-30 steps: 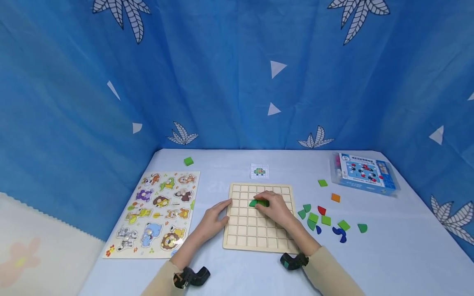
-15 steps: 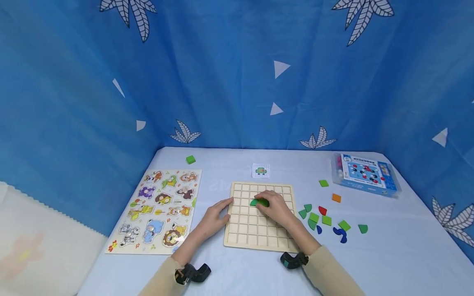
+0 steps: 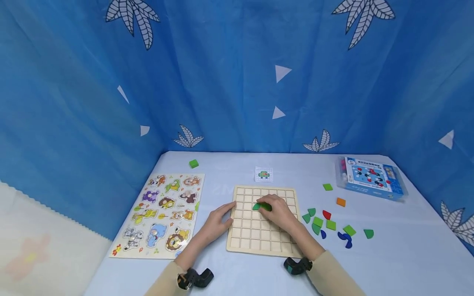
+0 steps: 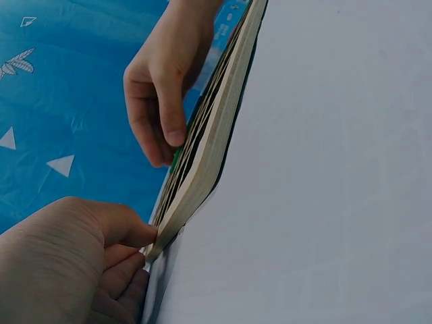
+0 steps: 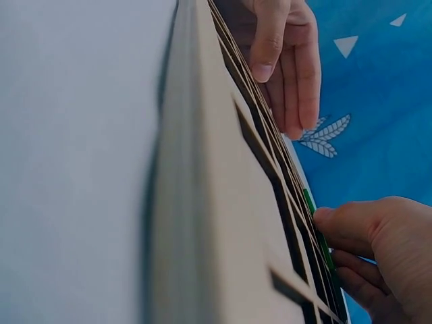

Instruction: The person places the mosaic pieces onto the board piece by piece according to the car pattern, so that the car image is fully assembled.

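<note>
A wooden grid board (image 3: 244, 233) lies flat on the table. On it, in an upper row, sit a dark green quarter-circle piece (image 3: 256, 206) and, to its right, a light green square tile (image 3: 266, 206). My right hand (image 3: 278, 211) reaches over the board and pinches the green tile between thumb and fingers, which partly cover it. At the board's left edge my left hand (image 3: 215, 224) rests with fairly straight fingers, thumb and fingertips touching the rim. In the left wrist view the thumb (image 4: 138, 228) lies against that edge.
Loose green, red, blue and orange pieces (image 3: 331, 225) lie right of the board. A small pattern card (image 3: 264, 174) lies behind it. An animal puzzle (image 3: 159, 216) is at left, a green tile (image 3: 194, 163) beyond it. A boxed set (image 3: 371, 177) stands at the back right.
The head view has shifted slightly. Both hands keep nearly the same place on the board, the right one still at the green tile, the left at the edge.
</note>
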`<action>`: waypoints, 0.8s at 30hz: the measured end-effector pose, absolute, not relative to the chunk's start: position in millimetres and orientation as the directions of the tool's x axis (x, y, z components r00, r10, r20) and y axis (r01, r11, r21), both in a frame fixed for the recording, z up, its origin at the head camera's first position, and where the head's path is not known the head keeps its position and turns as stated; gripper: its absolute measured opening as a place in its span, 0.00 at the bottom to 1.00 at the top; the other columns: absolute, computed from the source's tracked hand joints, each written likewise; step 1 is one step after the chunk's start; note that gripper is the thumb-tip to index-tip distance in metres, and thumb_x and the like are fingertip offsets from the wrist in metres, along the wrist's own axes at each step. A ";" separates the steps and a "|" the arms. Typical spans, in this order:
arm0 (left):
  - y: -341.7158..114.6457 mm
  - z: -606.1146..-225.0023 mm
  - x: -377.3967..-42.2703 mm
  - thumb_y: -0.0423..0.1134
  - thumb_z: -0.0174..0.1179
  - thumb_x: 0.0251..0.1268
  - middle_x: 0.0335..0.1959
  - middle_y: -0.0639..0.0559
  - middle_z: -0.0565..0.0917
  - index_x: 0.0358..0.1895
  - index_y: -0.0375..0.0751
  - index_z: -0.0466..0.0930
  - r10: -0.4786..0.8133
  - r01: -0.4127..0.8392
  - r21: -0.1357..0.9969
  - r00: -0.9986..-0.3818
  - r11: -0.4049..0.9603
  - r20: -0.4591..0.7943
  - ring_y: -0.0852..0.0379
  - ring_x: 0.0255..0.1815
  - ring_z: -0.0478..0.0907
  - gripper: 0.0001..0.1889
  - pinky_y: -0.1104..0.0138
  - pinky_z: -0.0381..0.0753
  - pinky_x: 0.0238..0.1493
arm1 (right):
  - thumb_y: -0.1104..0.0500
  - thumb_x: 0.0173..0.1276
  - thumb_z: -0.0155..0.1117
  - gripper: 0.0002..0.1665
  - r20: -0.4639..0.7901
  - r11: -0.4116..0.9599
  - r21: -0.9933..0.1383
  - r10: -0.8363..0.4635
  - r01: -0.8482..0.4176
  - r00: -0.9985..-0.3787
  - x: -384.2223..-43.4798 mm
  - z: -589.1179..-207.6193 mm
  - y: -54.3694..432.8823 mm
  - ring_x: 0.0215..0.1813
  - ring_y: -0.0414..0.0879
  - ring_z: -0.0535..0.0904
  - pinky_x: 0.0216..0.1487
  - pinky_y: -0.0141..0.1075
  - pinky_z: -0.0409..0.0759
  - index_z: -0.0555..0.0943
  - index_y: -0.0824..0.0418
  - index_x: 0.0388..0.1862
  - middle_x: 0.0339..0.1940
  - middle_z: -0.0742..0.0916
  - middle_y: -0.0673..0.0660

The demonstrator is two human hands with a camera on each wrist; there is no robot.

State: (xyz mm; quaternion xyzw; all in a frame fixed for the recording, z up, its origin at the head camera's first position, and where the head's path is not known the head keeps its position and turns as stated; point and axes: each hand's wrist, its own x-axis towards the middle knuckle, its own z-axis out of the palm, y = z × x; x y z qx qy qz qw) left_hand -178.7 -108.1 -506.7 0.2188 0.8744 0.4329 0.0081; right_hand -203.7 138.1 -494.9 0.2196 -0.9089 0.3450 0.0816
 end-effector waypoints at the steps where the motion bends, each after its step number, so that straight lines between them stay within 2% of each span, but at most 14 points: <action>1: -107.5 -506.8 -179.0 0.28 0.57 0.62 0.66 0.44 0.68 0.68 0.37 0.65 0.388 0.375 0.762 -0.904 0.527 0.177 0.49 0.67 0.63 0.29 0.60 0.62 0.68 | 0.61 0.57 0.71 0.17 0.299 0.668 -0.589 -0.342 -0.454 -0.891 -204.0 -494.7 138.4 0.52 0.51 0.78 0.53 0.45 0.78 0.84 0.58 0.47 0.46 0.84 0.53; 10: -107.1 -505.4 -180.2 0.28 0.57 0.61 0.66 0.43 0.68 0.68 0.36 0.65 0.387 0.365 0.758 -0.908 0.540 0.161 0.48 0.68 0.63 0.29 0.59 0.61 0.68 | 0.62 0.57 0.71 0.16 0.300 0.663 -0.587 -0.355 -0.465 -0.885 -205.6 -495.0 138.1 0.51 0.51 0.78 0.51 0.44 0.79 0.84 0.59 0.46 0.45 0.85 0.54; 15: -106.7 -504.8 -182.0 0.28 0.57 0.61 0.66 0.42 0.69 0.67 0.35 0.66 0.382 0.392 0.745 -0.903 0.540 0.198 0.48 0.67 0.64 0.29 0.59 0.62 0.68 | 0.62 0.58 0.70 0.15 0.326 0.646 -0.597 -0.347 -0.476 -0.879 -207.2 -491.3 139.1 0.51 0.51 0.78 0.53 0.46 0.78 0.84 0.60 0.46 0.45 0.85 0.54; 19: -107.0 -503.5 -182.1 0.27 0.58 0.60 0.65 0.42 0.69 0.67 0.35 0.66 0.382 0.393 0.752 -0.902 0.530 0.202 0.48 0.67 0.64 0.29 0.59 0.63 0.67 | 0.60 0.60 0.69 0.16 0.305 0.588 -0.676 -0.325 -0.444 -0.895 -204.9 -482.4 140.4 0.49 0.50 0.80 0.50 0.45 0.80 0.84 0.61 0.48 0.45 0.85 0.53; 24: -106.3 -504.3 -181.6 0.27 0.57 0.60 0.66 0.42 0.69 0.67 0.35 0.65 0.390 0.389 0.756 -0.901 0.526 0.192 0.48 0.67 0.64 0.29 0.59 0.63 0.67 | 0.59 0.62 0.67 0.17 0.258 0.514 -0.772 -0.284 -0.373 -0.924 -198.4 -464.4 148.3 0.48 0.53 0.80 0.48 0.49 0.81 0.82 0.61 0.51 0.47 0.85 0.53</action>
